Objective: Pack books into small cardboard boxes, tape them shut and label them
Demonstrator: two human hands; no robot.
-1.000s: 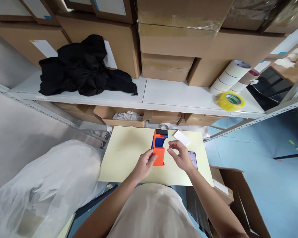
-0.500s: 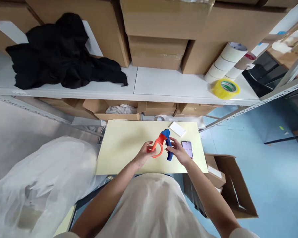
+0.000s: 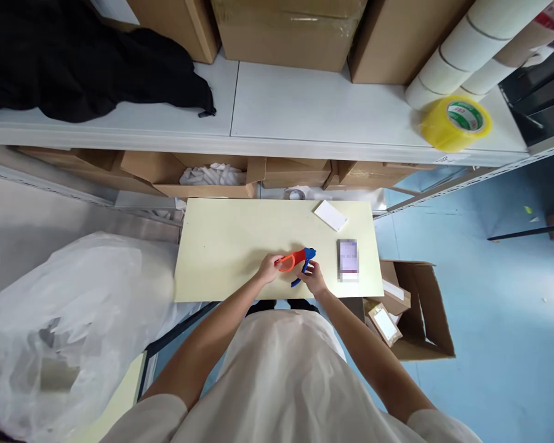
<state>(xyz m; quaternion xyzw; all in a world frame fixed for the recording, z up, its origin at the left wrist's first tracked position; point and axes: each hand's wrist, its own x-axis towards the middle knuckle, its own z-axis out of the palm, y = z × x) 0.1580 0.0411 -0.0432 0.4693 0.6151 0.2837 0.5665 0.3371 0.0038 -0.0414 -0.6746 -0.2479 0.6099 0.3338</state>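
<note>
Above the pale yellow table point(image 3: 226, 227) I hold a red-and-blue hand tool point(image 3: 298, 256) whose exact kind I cannot make out. It has an orange loop at one end, a blue head and a curved blue handle. My left hand point(image 3: 269, 269) is closed on the orange loop. The fingers of my right hand point(image 3: 313, 278) grip the blue handle. To the right on the table lies a phone point(image 3: 348, 259) with its screen lit and blurred. A white flat rectangular box point(image 3: 330, 215) rests near the far edge.
A shelf point(image 3: 305, 111) crosses ahead with cardboard boxes point(image 3: 286, 37), yellow tape point(image 3: 455, 123), white rolls point(image 3: 461, 55) and black cloth point(image 3: 96, 67). Below it sits an open box of white pieces point(image 3: 215, 175). A plastic-wrapped bundle point(image 3: 106, 295) stands left, an open carton point(image 3: 431, 307) right.
The tool has turned so its loop points left and its head right. My right hand has moved lower on the blue handle. The camera view has shifted, bringing the shelf closer.
</note>
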